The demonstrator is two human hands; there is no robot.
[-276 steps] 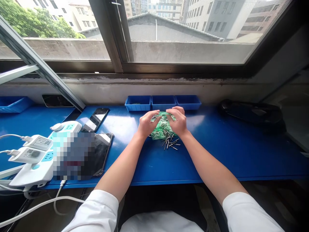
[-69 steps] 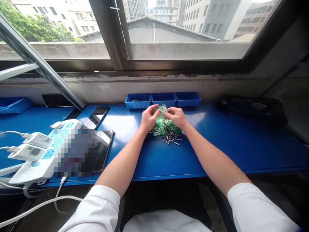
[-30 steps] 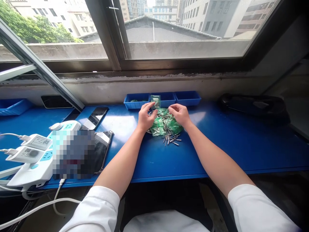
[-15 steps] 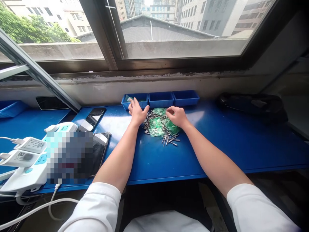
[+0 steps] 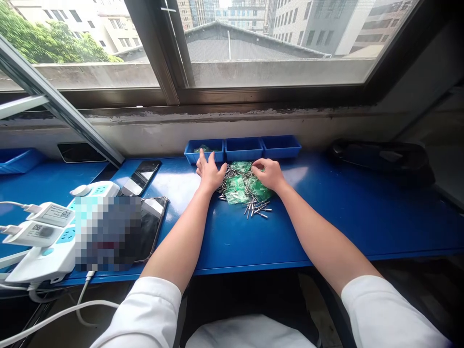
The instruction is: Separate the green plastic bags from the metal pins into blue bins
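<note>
My left hand [image 5: 210, 175] is open, its fingers spread in front of the left blue bin [image 5: 186, 155]. Inside that bin lies a small green packet [image 5: 203, 148]. Between my hands sits a pile of small metal pins [image 5: 256, 210] that look like rivets, with several clear green plastic packets [image 5: 236, 189] on top. At the pile's right edge, my right hand [image 5: 268, 174] is closed, thumb and fingertips drawn together above a green packet. Whatever these fingertips pinch is too small to make out.
A middle bin [image 5: 243, 155] and a right bin [image 5: 281, 152] continue the row along the wall. On the left are a phone [image 5: 141, 177], a tablet [image 5: 154, 224] and a white power strip [image 5: 47, 256] with cables. A dark bag [image 5: 380, 157] lies far right.
The green packet by my left fingertips has been let go into the left bin. My left hand has drawn slightly down towards the pile. The right hand has hardly moved.
</note>
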